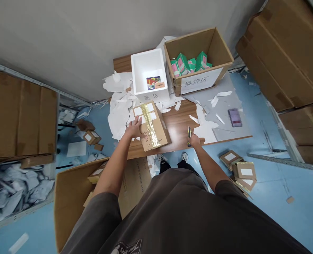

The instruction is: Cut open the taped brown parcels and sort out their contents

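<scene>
A taped cardboard box [160,132] with white labels and handwriting lies near the front edge of the wooden table [178,121]. My left hand [134,128] rests on its left side with the fingers stretched over the top, beside the shiny tape strip. In my right hand [195,140] is a yellow and black utility knife [189,135], held upright at the table's front edge, to the right of the box and apart from it. Whether its blade is out I cannot tell. Torn white paper lies around the box and under my right hand.
Behind the box stand a white foam bin [147,72] with colourful packs inside and a large carton [199,77] holding several green boxes. A blurred purple item [235,117] lies at right. An open carton [74,197] stands below left; small boxes [243,173] lie on the floor.
</scene>
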Motion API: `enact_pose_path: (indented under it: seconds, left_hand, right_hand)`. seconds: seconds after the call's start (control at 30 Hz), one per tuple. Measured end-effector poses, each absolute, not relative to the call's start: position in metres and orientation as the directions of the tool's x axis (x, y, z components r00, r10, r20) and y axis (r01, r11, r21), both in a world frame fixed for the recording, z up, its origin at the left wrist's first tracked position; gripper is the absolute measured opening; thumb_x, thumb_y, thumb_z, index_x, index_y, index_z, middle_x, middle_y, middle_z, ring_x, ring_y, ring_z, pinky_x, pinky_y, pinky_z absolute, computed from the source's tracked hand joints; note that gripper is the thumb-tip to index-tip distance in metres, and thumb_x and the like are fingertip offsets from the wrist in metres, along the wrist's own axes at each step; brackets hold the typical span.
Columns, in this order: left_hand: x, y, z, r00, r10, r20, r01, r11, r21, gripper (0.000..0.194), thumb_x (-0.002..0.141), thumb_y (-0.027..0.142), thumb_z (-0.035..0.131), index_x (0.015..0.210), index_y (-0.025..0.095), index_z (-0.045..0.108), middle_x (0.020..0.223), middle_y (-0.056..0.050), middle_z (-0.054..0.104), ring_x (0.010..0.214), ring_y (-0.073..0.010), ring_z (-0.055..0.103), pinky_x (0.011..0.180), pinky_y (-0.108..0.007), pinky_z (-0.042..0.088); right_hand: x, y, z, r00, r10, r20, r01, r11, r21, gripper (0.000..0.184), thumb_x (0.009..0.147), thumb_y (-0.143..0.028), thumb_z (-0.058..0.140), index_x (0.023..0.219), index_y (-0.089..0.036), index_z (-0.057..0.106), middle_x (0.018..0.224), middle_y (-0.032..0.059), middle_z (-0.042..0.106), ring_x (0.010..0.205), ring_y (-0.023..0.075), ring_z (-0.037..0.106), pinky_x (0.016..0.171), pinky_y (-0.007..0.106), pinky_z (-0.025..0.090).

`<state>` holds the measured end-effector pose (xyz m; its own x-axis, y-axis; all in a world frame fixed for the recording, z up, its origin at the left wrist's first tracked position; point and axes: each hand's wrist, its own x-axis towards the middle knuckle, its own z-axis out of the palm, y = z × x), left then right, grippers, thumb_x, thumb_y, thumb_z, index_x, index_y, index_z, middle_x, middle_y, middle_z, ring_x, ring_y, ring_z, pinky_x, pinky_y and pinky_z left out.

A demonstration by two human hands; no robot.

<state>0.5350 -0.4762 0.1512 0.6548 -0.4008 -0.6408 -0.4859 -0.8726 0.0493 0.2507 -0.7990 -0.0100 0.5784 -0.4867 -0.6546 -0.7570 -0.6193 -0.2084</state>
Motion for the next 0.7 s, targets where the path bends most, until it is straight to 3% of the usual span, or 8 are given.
enact_pose_path:
  seconds: [0.27, 0.33, 0.43, 0.57, 0.7]
  left_hand:
    - [0.51, -0.486, 0.156, 0.67, -0.413, -0.617, -0.482, -0.874, 0.062, 0.162, 0.056, 0.081, 0.091, 0.176, 0.033, -0.006, 0.184, -0.007, -0.008, 0.166, -0.052, -0.008, 0.131, -0.067, 0.022]
    - [0.51, -0.487, 0.153, 0.669, -0.449, -0.593, -0.507, -0.858, 0.077, 0.162, 0.056, 0.081, 0.091, 0.177, 0.029, -0.003, 0.184, -0.01, -0.006, 0.166, -0.0503, -0.009, 0.133, -0.065, 0.018]
    - [0.511, -0.489, 0.149, 0.658, -0.512, -0.551, -0.547, -0.829, 0.118, 0.163, 0.054, 0.082, 0.091, 0.177, 0.022, 0.001, 0.184, -0.015, -0.005, 0.167, -0.0475, -0.009, 0.135, -0.059, 0.015]
    - [0.509, -0.497, 0.146, 0.65, -0.57, -0.503, -0.567, -0.804, 0.18, 0.165, 0.052, 0.082, 0.092, 0.177, 0.016, 0.007, 0.183, -0.021, -0.001, 0.168, -0.0464, -0.007, 0.135, -0.057, 0.015]
    - [0.504, -0.5, 0.145, 0.66, -0.583, -0.474, -0.554, -0.804, 0.217, 0.166, 0.048, 0.086, 0.091, 0.176, 0.015, 0.012, 0.181, -0.025, 0.006, 0.167, -0.0498, -0.007, 0.133, -0.062, 0.02]
  right_hand:
    - [0.267, -0.795, -0.025, 0.527, -0.517, -0.675, -0.815, -0.533, -0.228, 0.053, 0.091, -0.034, 0.076, 0.135, -0.008, 0.062, 0.12, 0.0249, 0.076, 0.117, 0.0345, 0.074, 0.089, 0.034, 0.054]
    - [0.274, -0.794, -0.01, 0.544, -0.569, -0.617, -0.827, -0.489, -0.278, 0.052, 0.093, -0.034, 0.07, 0.138, -0.01, 0.058, 0.122, 0.0235, 0.076, 0.116, 0.0352, 0.074, 0.09, 0.036, 0.056]
    - [0.299, -0.787, 0.034, 0.671, -0.605, -0.428, -0.739, -0.498, -0.455, 0.058, 0.098, -0.032, 0.057, 0.151, -0.014, 0.046, 0.131, 0.0205, 0.074, 0.118, 0.0357, 0.072, 0.096, 0.041, 0.055]
    - [0.364, -0.752, 0.115, 0.859, -0.442, -0.258, -0.498, -0.605, -0.622, 0.068, 0.108, -0.038, 0.039, 0.171, -0.019, 0.021, 0.131, 0.0179, 0.074, 0.111, 0.0365, 0.073, 0.097, 0.047, 0.055]
    - [0.442, -0.696, 0.169, 0.929, -0.246, -0.276, -0.361, -0.767, -0.531, 0.065, 0.113, -0.038, 0.031, 0.174, -0.02, 0.019, 0.131, 0.0184, 0.074, 0.118, 0.0366, 0.071, 0.1, 0.044, 0.053]
